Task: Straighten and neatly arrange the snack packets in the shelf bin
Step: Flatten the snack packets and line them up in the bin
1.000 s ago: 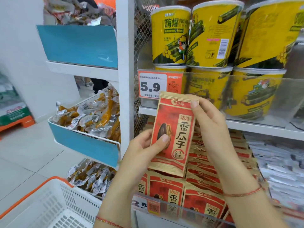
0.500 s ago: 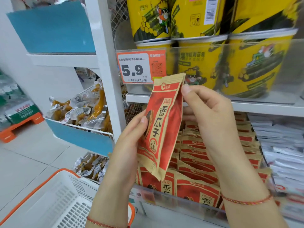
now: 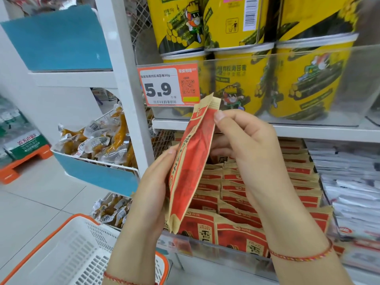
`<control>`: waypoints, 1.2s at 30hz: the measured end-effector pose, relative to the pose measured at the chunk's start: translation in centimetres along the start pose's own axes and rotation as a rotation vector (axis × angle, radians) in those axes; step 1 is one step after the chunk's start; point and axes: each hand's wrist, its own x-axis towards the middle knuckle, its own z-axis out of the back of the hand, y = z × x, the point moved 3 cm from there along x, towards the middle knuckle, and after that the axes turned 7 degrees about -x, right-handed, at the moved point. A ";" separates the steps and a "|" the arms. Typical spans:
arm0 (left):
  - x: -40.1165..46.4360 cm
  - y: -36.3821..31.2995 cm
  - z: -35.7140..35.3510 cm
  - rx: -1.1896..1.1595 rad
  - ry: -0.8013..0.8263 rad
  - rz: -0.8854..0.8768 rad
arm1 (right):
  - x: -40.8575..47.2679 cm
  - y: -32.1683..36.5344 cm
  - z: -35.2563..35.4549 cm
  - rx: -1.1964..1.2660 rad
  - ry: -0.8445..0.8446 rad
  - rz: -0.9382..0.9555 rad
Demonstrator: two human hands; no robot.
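Both hands hold one red-and-tan sunflower seed packet point(image 3: 190, 161) upright in front of the shelf, turned nearly edge-on to the camera. The left hand point(image 3: 152, 182) grips its lower left side, thumb pressed against the printed face. The right hand point(image 3: 246, 153) pinches the upper right edge, its thumb tip just below the packet's top seal and its fingers curled behind.

The packet hangs above the clear-fronted shelf bin point(image 3: 205, 246), where rows of matching seed packets point(image 3: 236, 194) stand in leaning ranks, the front ones facing outward. To the right of them lie white packets point(image 3: 353, 194).

On the shelf above stand yellow seaweed-roll tubs point(image 3: 308, 83) behind a clear guard, with an orange price tag point(image 3: 167, 86) reading 5.9. To the left, a blue-fronted wire bin point(image 3: 96, 173) holds vacuum-packed snacks point(image 3: 98, 140). A white basket with an orange rim point(image 3: 67, 256) sits at lower left.
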 end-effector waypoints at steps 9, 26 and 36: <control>-0.5 -0.1 0.4 -0.201 -0.044 -0.067 | 0.3 -0.8 0.0 -0.091 0.034 0.025; 0.8 0.1 3.5 -0.725 -0.198 -0.132 | -0.5 -2.0 -1.9 -0.298 0.440 -0.097; 0.1 -0.4 3.9 -0.621 -0.272 -0.146 | -0.3 -2.3 -2.5 -0.295 0.276 -0.100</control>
